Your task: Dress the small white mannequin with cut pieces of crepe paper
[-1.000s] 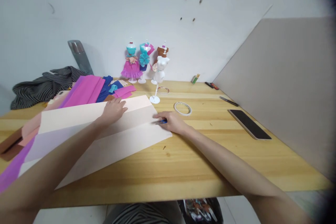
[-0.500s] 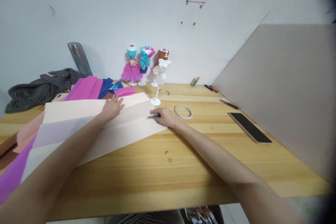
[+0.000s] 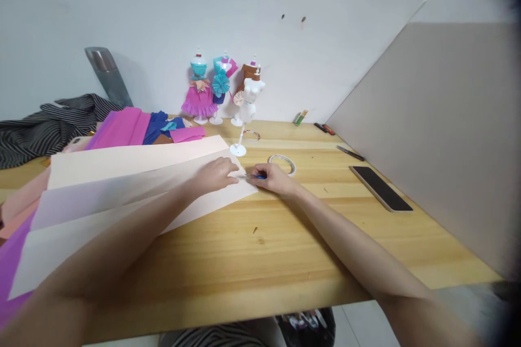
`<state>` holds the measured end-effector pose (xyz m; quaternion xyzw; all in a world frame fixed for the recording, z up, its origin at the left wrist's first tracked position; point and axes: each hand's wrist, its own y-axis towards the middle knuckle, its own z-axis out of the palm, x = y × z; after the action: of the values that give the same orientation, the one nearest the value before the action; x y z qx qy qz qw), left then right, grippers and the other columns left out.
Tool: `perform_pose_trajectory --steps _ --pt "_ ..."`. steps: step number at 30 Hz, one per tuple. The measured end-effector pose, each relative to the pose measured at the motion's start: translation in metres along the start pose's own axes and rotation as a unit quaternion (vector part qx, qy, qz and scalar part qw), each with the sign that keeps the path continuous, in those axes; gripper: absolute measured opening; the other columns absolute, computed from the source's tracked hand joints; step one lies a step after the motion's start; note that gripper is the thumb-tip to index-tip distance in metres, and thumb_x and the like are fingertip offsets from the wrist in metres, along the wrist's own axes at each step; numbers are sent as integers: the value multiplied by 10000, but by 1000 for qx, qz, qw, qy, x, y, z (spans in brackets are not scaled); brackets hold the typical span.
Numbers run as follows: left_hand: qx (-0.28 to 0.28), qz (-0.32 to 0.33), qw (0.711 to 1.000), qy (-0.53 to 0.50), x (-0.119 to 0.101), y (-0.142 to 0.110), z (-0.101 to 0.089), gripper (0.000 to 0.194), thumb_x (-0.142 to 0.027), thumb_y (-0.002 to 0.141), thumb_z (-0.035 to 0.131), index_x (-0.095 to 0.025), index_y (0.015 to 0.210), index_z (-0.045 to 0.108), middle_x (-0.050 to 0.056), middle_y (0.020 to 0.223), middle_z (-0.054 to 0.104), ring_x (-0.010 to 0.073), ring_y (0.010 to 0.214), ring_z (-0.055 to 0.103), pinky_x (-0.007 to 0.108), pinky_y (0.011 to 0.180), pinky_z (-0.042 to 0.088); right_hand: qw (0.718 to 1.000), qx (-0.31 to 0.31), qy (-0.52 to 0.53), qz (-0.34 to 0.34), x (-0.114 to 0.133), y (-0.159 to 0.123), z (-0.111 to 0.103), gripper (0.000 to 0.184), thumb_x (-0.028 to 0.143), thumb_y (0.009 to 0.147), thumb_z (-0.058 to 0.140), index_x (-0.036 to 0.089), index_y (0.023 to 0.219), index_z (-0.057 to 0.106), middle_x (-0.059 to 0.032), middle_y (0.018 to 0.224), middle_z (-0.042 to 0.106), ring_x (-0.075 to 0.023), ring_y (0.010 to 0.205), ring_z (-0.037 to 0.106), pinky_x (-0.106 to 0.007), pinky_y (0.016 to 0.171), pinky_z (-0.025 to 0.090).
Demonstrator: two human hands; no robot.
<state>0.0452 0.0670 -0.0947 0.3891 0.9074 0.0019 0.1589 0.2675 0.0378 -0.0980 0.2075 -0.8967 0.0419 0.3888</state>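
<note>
A wide sheet of pale pink crepe-like paper (image 3: 134,160), with fold lines along it, lies across the left and middle of the table. My left hand (image 3: 215,175) rests on it near its right end, thumb and forefinger apart. Just to the right, my right hand (image 3: 274,178) is closed on a blue-handled cutting tool (image 3: 259,177). Its thin metal tip points left at the paper's right edge, close to my left fingertips. My fingers hide much of the tool, so I cannot tell its exact kind.
A bare white mini mannequin (image 3: 249,100) stands just behind the paper, with several dressed ones at the wall. A tape roll (image 3: 282,164) lies behind my right hand. To the right are a phone (image 3: 380,188) and a black pen-like tool (image 3: 350,153). Coloured paper (image 3: 122,127) is heaped left.
My left hand has slid right along the paper to its right end. My right hand, with the blue-handled tool, has shifted slightly right to the paper's edge. The camera view has moved a little.
</note>
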Motion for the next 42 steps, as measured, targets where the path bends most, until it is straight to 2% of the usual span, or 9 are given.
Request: perform_pose_trajectory --steps 5,12,20,23,29,31,33,37,42 --pt "20 97 995 -10 -2 17 9 300 -348 898 515 -203 1131 638 88 1091 621 244 1059 533 349 898 403 999 7 -22 28 -5 -9 -10 213 347 731 583 179 637 492 38 596 420 -111 576 380 -249 561 287" --pt "0 101 994 -34 3 29 23 186 -270 841 597 -235 1009 666 47 943 592 225 963 542 319 812 406 996 10 -66 51 -6 -15 -2 165 291 695 630 183 676 506 38 600 474 -117 575 409 -250 558 288" --pt "-51 100 987 -115 6 27 24 69 -222 844 560 -202 881 615 27 982 639 184 995 564 303 879 432 997 46 59 4 0 -24 -20 328 471 826 553 164 715 515 22 676 427 -119 628 370 -267 586 273" --pt "-63 85 986 -130 9 27 27 145 -202 823 561 -201 958 615 39 1017 660 199 1002 582 336 895 448 997 20 78 10 -6 -24 -22 360 501 828 551 166 702 505 28 657 399 -116 616 344 -270 579 254" --pt "-49 9 983 -179 11 27 29 559 -184 706 660 -183 1253 548 98 1271 609 249 1117 563 386 985 406 995 -19 94 26 -19 -22 -12 391 539 794 584 169 691 514 26 634 410 -121 603 354 -269 572 266" --pt "-32 -34 976 -213 11 27 24 566 -213 662 690 -180 1216 580 97 1215 638 261 1056 590 376 919 439 995 -26 89 24 -23 -21 -10 389 540 792 588 166 704 529 20 642 432 -124 608 365 -268 573 277" --pt "-10 -57 969 -241 12 26 16 428 -261 636 701 -169 1051 655 70 1023 692 251 917 626 335 779 473 996 -31 85 23 -25 -21 -9 385 537 792 590 164 716 538 15 653 448 -126 614 374 -267 574 285" --pt "39 -39 958 -280 14 23 -1 165 -312 654 663 -159 701 626 -19 645 597 156 613 572 245 534 391 996 -24 78 23 -23 -24 -13 364 512 797 594 164 717 525 16 658 449 -122 617 378 -263 569 293" --pt "79 -1 930 -358 12 19 -15 196 -312 666 658 -153 627 549 -59 581 476 85 522 438 216 485 291 998 -10 52 14 -19 -29 -25 324 455 810 594 173 695 483 28 652 411 -111 607 358 -262 564 285"
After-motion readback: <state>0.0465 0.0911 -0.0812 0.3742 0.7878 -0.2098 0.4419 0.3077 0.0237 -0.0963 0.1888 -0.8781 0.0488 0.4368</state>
